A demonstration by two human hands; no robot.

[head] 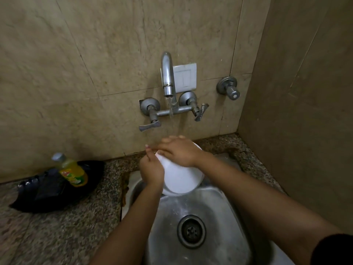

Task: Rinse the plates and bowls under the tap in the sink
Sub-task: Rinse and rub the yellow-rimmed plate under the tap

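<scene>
Bowl [181, 178] mid-rinse under the running tap [168, 73], my left hand [151, 172] fingers clamped on its rim, right hand [179, 152] seemingly rubbing; no other dishes visible.

Both forearms are bare down to the left hand [151, 172] and right hand [180, 151], with a black sleeve [333, 249] on the right upper arm.
</scene>
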